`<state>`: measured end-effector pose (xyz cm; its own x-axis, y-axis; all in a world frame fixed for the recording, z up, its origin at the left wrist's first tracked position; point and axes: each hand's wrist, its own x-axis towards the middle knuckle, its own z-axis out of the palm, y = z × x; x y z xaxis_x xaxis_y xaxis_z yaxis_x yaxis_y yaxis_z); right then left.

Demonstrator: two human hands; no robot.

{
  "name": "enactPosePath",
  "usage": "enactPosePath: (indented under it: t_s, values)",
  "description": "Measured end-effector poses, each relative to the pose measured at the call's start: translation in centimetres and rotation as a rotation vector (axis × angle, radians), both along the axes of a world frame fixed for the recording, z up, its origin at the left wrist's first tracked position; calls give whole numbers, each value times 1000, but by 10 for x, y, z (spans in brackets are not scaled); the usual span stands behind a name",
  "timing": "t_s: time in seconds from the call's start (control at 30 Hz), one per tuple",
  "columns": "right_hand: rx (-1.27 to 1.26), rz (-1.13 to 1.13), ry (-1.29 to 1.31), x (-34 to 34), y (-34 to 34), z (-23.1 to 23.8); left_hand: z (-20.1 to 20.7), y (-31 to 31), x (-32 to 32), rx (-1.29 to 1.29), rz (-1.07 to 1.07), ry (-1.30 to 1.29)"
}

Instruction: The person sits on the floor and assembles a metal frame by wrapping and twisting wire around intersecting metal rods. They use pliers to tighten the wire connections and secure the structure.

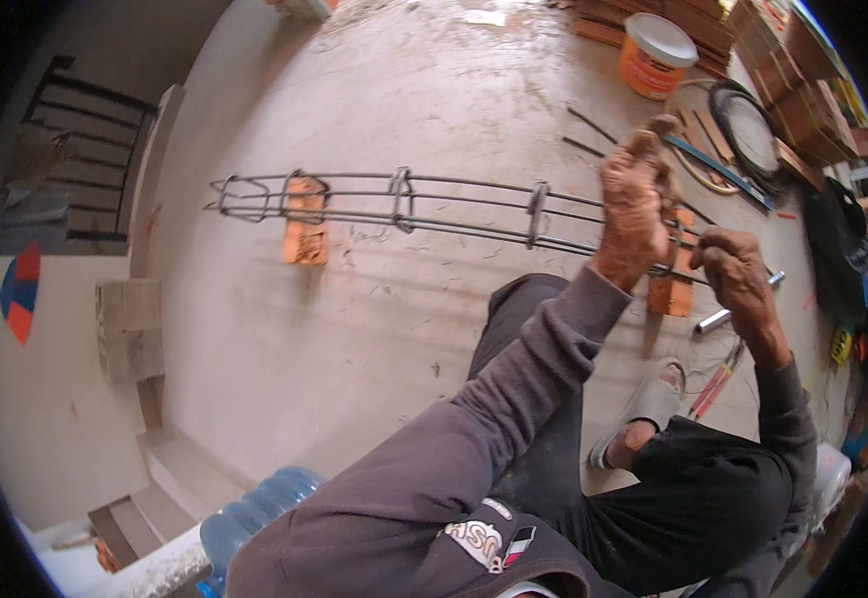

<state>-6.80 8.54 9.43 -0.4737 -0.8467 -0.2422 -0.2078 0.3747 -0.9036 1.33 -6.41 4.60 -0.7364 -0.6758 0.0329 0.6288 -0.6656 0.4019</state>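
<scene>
Well, a lidded bucket point(655, 58) stood beyond the rebar cage point(537, 211), which ran left-to-right; left hand point(636, 204), right hand point(738, 274) curled, grips unclear.

The steel frame point(536, 209) is of dark grey colour, and the bricks point(305, 245) are orange. The bucket point(648, 72) is also orange, with a whitish lid point(662, 38). The trousers point(688, 488) are black.

Pale light glares off the floor's point(384, 349) far edge; faint, soft shadows streak its middle. The railing point(105, 94) sits in gloom. Fisheye distortion bends straight edges toward a black rim.
</scene>
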Motion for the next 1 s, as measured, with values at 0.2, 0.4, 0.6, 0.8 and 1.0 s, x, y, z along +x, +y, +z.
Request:
enactPosePath:
  t_s: [0.2,0.4,0.6,0.8,1.0]
  values:
    - [-15,-31,48,-11,-1,8,-3,16,-13,-16,-44,62]
    - [-53,-38,72,-14,4,-20,-10,19,-7,113,-202,143]
    - [92,-24,7,-2,3,6,-8,13,-5,250,-216,144]
    - [129,144,333,2,6,1,-3,0,-3,383,-135,67]
    - [-102,333,909,11,3,35,-15,6,-6,486,-194,203]
